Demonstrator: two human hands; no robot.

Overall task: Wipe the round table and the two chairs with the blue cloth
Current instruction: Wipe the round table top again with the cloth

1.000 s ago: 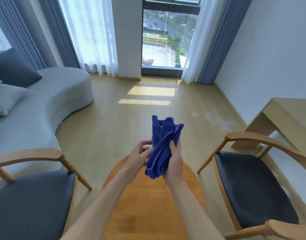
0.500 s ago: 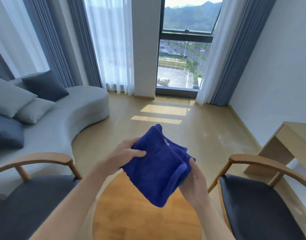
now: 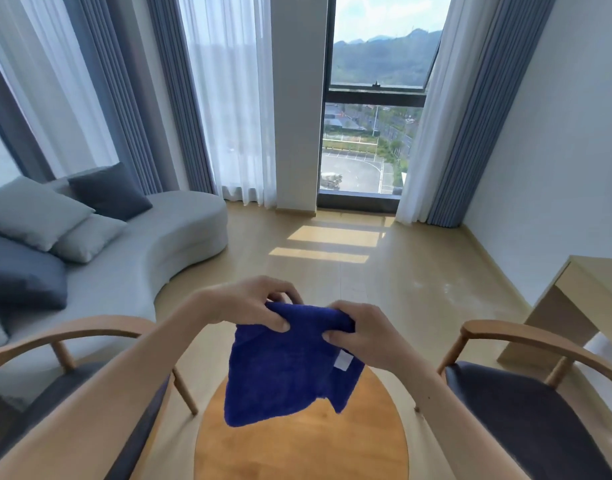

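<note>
The blue cloth (image 3: 283, 372) hangs in the air above the round wooden table (image 3: 304, 445), with a white tag on its right side. My left hand (image 3: 252, 303) pinches its top edge on the left and my right hand (image 3: 363, 330) pinches the top edge on the right. A chair with a wooden arm and dark seat (image 3: 75, 341) stands to the table's left. The second chair (image 3: 540, 403) stands to the table's right. The cloth hides the far part of the tabletop.
A curved grey sofa (image 3: 152, 247) with several cushions lies at the left. A light wooden desk (image 3: 581, 299) stands against the right wall. Wooden floor runs to a tall window (image 3: 370, 140) with curtains.
The cloth has opened from a bunched, folded bundle into a flat hanging sheet. Both hands moved to its top edge. The view has tilted upward.
</note>
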